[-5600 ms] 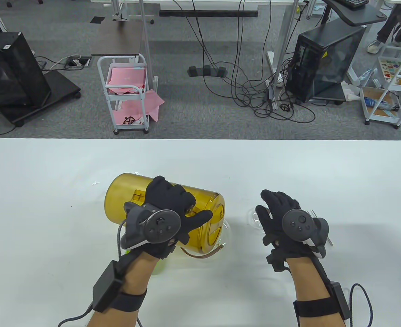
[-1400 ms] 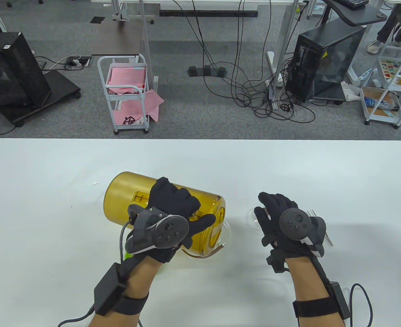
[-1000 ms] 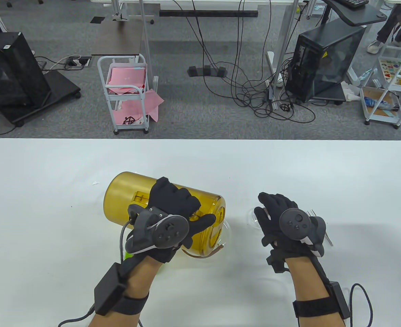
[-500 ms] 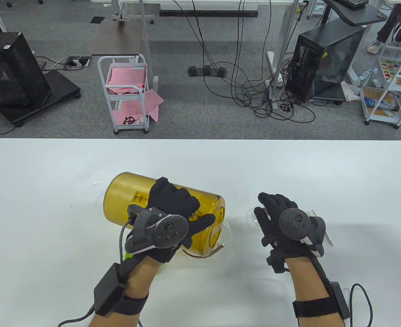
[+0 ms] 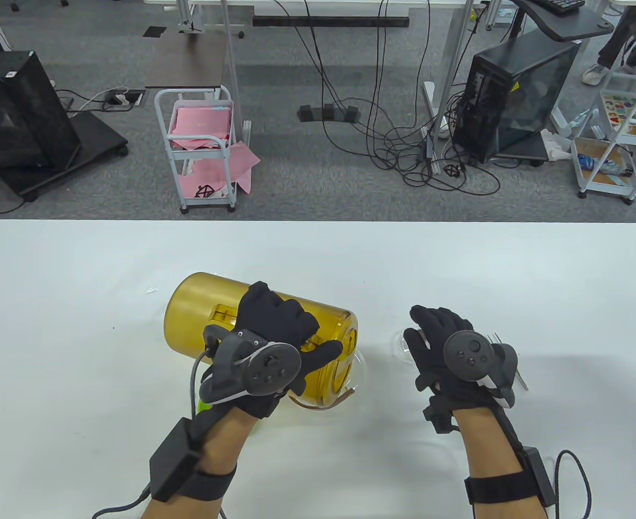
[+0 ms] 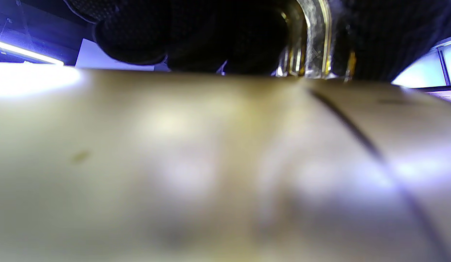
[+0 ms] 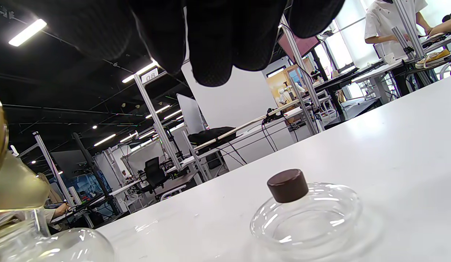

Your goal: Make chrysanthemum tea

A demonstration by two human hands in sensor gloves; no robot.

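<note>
A: Where does the amber jug [image 5: 274,335] lie?
B: On its side in the left hand [image 5: 274,335], fingers curled round its handle, mouth tipped right over the glass teapot [image 7: 47,243], probably pouring.
A: The right hand [image 5: 447,351]?
B: Relaxed, holding nothing, above the glass lid [image 7: 305,214].

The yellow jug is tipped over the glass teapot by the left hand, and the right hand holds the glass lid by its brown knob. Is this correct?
Not quite. The right hand holds nothing: in the right wrist view the glass lid lies on the table, fingers above it. The left hand does tip the yellow jug over the glass teapot.
</note>
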